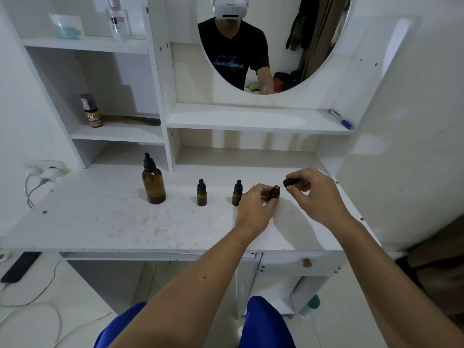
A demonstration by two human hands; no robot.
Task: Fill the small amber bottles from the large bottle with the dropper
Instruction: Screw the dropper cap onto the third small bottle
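Observation:
A large amber bottle (153, 187) with a black dropper cap stands at the left of the white tabletop (100, 222). Two small amber bottles (201, 194) (237, 194) with black dropper caps stand to its right. My left hand (256, 207) grips a third small amber bottle (276, 192), which is uncapped and upright on the table. My right hand (313, 192) holds that bottle's black dropper cap (288, 182) just above and to the right of its open neck.
A spray can (91, 111) stands on the left shelf and a blue marker (341, 119) lies on the shelf under the mirror. A wall socket with a plug (45, 169) sits at the table's far left. A drawer knob (306, 262) is below the front edge.

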